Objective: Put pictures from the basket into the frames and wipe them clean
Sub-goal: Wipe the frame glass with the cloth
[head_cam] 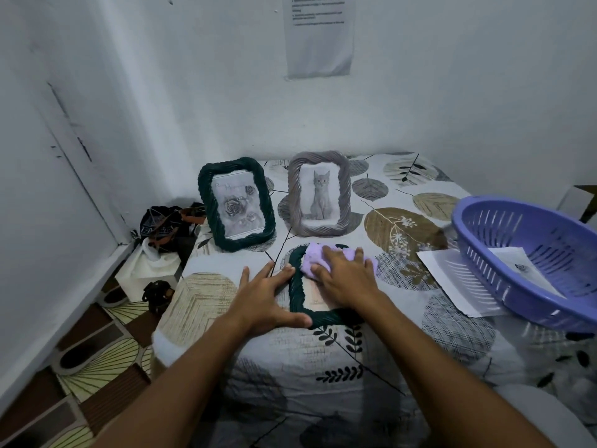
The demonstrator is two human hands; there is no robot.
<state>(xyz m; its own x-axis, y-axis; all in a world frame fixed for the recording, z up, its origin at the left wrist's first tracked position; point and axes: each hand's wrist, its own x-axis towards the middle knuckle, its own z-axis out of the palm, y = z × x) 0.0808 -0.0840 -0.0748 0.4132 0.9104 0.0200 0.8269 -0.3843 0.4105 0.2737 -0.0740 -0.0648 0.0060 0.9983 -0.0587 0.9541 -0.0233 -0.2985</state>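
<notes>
A dark green twisted frame (296, 297) lies flat on the table in front of me. My left hand (265, 297) rests spread against its left side and bottom corner, steadying it. My right hand (347, 276) presses a lilac cloth (315, 258) onto the frame's glass near its top. Behind, a dark green frame with a rose picture (237, 205) and a grey frame with a kitten picture (319, 197) stand upright. The purple basket (491, 257) at the right holds a paper picture (520, 266).
The table carries a leaf-patterned cloth (403, 227). A white sheet (452, 276) lies partly under the basket. White walls close in behind and on the left. Left of the table sit a dark bag (168, 224) and a white box (148, 270) above a patterned floor.
</notes>
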